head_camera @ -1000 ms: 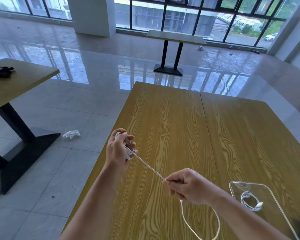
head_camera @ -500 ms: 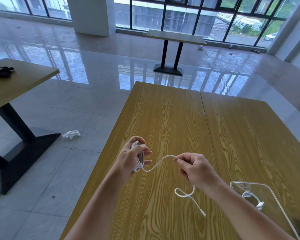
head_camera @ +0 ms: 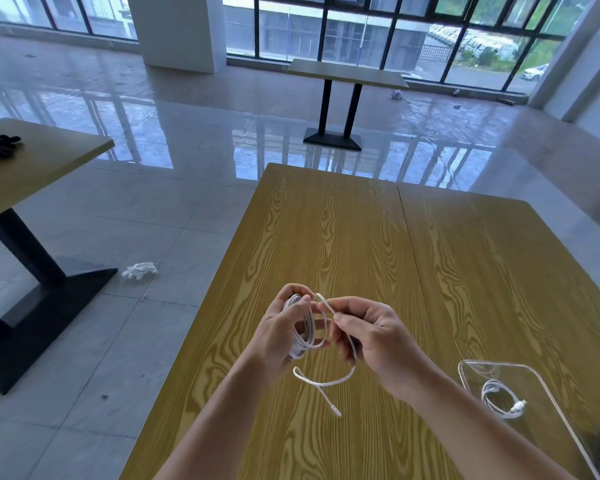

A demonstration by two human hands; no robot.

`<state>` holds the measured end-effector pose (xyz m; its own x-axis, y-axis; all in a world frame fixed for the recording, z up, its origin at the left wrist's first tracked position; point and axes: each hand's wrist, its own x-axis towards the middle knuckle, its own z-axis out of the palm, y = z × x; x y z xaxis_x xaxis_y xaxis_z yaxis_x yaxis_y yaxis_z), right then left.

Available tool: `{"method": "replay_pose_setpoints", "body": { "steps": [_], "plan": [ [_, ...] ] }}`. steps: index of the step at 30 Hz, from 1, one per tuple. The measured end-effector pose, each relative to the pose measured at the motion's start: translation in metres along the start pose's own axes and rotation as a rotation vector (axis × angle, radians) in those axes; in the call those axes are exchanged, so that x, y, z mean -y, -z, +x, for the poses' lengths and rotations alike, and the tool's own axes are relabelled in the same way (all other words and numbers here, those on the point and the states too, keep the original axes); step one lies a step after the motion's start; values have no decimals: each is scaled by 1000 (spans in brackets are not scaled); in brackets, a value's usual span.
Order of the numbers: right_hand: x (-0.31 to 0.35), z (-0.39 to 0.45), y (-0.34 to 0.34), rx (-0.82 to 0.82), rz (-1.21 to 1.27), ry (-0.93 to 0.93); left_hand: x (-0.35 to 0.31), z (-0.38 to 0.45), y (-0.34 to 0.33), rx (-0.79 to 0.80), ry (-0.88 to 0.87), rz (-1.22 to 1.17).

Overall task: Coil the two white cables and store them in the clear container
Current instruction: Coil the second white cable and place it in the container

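Over the near part of the wooden table (head_camera: 361,237), the left hand (head_camera: 281,336) holds a bundle of loops of the white cable (head_camera: 307,336), its fingers curled round the coil so that the loops lie across the palm and between the fingers. The right hand (head_camera: 368,336) is just beside it, nearly touching, and pinches a strand of the same cable between thumb and forefinger, with the strand rising past the fingertips toward the top of the coil. From the right hand the loose tail (head_camera: 321,384) hangs down in an open loop below both hands and ends in a slim plug pointing at the table's near edge (whether the tail touches the wood cannot be told).

The clear container (head_camera: 548,393) stands on the table to the right of the hands, near the table's right front corner and apart from both hands. Inside it lies the second white cable (head_camera: 499,401), already wound into a small coil, its connector at the coil's lower right.
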<state>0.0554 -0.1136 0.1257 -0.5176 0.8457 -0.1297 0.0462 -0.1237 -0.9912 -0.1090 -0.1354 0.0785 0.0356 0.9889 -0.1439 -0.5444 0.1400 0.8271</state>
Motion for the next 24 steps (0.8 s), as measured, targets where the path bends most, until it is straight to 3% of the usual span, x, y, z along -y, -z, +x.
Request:
{"method": "replay_pose_setpoints", "body": {
  "steps": [6,14,19,24],
  "plan": [
    [-2,-1,-5,-22,-13,26,-1,-1,-4,2,-32,-47],
    [-12,-3,-14,-184,-121,36,4,1,-10,-29,-24,46],
    [-12,-4,-20,-147,-229,63,8,-2,-16,-8,-43,128],
    [-10,-11,-17,-55,-284,35,10,2,-14,-121,-72,100]
  ]
}}
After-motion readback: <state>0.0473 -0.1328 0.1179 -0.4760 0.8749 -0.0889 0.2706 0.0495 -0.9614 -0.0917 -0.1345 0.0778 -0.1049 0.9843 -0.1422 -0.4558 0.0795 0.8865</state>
